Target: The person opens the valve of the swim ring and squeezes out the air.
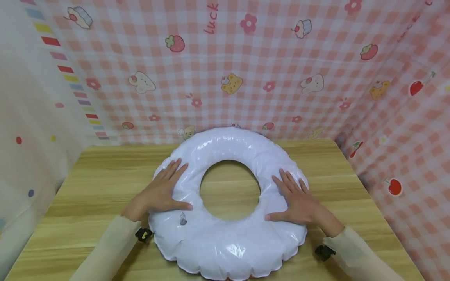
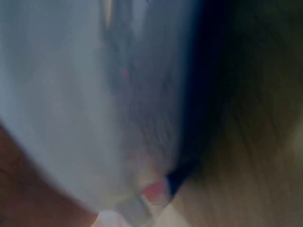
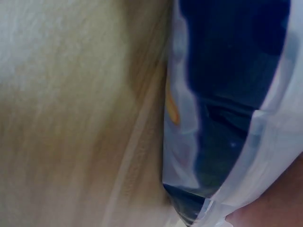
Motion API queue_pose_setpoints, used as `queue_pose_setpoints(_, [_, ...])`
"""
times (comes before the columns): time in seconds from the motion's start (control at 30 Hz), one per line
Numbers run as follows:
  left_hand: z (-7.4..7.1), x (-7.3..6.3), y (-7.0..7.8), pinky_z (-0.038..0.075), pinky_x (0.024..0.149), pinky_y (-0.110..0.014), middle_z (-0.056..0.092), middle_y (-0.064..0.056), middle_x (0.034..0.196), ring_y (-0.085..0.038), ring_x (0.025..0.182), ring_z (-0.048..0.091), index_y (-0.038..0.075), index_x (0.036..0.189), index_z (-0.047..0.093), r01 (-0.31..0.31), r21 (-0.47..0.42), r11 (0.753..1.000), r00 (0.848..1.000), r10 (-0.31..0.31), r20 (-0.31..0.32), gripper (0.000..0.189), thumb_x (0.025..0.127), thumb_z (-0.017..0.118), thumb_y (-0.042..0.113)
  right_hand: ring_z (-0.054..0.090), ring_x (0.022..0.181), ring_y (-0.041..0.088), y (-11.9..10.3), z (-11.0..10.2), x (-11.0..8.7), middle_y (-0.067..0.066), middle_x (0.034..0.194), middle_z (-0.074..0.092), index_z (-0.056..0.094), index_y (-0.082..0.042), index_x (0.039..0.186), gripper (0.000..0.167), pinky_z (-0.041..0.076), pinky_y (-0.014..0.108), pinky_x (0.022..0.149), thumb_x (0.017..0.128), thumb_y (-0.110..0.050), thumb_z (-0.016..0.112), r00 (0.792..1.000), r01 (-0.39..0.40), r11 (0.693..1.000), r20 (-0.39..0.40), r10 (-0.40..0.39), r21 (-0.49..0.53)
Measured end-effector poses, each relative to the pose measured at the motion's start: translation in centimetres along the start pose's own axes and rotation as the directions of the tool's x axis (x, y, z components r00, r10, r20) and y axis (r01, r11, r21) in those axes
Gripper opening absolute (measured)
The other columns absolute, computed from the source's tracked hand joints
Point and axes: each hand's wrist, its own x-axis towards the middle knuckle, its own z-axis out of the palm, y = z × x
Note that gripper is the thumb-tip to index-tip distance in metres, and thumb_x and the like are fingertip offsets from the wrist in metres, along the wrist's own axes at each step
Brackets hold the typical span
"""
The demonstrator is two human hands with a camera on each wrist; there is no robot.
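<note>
A white inflatable swim ring (image 1: 232, 144) lies flat on the wooden table, puffed out with a wrinkled seam along its near edge. My left hand (image 1: 159, 193) rests on its left side, fingers spread and thumb pointing inward. Just below that thumb is a small clear valve (image 1: 183, 219). On the opposite side, my right hand (image 1: 299, 203) presses flat with its fingers apart. Close up in the right wrist view, the ring's side (image 3: 227, 71) shows dark blue and white areas. The left wrist view is blurred, with the ring's pale surface (image 2: 61, 94) filling much of it.
The wooden table (image 1: 95, 183) extends to both sides of the ring. Behind it hangs a pink checked cloth (image 1: 211, 58) with cartoon prints, and a similar cloth covers the right side. A pale dotted cloth (image 1: 31, 117) is at left. Small black devices sit at both wrists.
</note>
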Motion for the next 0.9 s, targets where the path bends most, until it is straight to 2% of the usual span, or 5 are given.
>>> queue_pose_setpoints(0.23, [0.4, 0.2, -0.6, 0.007, 0.126, -0.066, -0.004, -0.016, 0.174, -0.041, 0.16, -0.003, 0.015, 0.166, 0.006, 0.015, -0.022, 1.0, 0.999, -0.014, 0.044, 0.132, 0.073, 0.081, 0.069, 0.002, 0.161, 0.039, 0.0, 0.9, 0.3, 0.013, 0.175, -0.002, 0.015, -0.018, 0.166, 0.129, 0.003, 0.069, 0.124, 0.071, -0.087, 0.067, 1.0, -0.011, 1.0, -0.014, 0.011, -0.013])
queue_pose_setpoints(0.37, [0.8, 0.4, -0.7, 0.007, 0.126, -0.065, -0.006, -0.014, 0.174, -0.039, 0.161, -0.005, 0.016, 0.167, 0.004, 0.019, 0.007, 1.0, 0.998, -0.02, 0.053, 0.133, 0.073, 0.079, 0.073, 0.001, 0.161, 0.039, -0.2, 1.3, 0.2, 0.012, 0.175, -0.004, 0.013, -0.019, 0.167, 0.133, 0.003, 0.069, 0.124, 0.068, -0.089, 0.066, 0.999, -0.035, 0.999, -0.017, 0.035, -0.02])
queue_pose_setpoints(0.57, [0.6, 0.7, -0.4, 0.007, 0.125, -0.067, -0.006, -0.017, 0.173, -0.041, 0.16, -0.004, 0.013, 0.166, 0.003, 0.019, 0.031, 0.999, 0.998, -0.021, 0.067, 0.133, 0.074, 0.08, 0.07, 0.001, 0.161, 0.039, -0.5, 1.5, 0.2, 0.014, 0.174, -0.005, 0.011, -0.017, 0.167, 0.136, 0.004, 0.069, 0.124, 0.067, -0.088, 0.069, 0.999, -0.048, 0.998, -0.024, 0.048, -0.03])
queue_pose_setpoints(0.9, [0.9, 0.9, -0.2, 0.007, 0.126, -0.066, -0.007, -0.016, 0.174, -0.041, 0.16, -0.004, 0.013, 0.166, 0.002, 0.039, 0.072, 0.997, 0.996, -0.045, 0.077, 0.133, 0.074, 0.078, 0.072, 0.002, 0.161, 0.037, -0.6, 1.4, 0.3, 0.014, 0.174, -0.002, 0.013, -0.018, 0.167, 0.133, 0.005, 0.069, 0.124, 0.068, -0.086, 0.07, 0.998, -0.054, 0.998, -0.019, 0.053, -0.036])
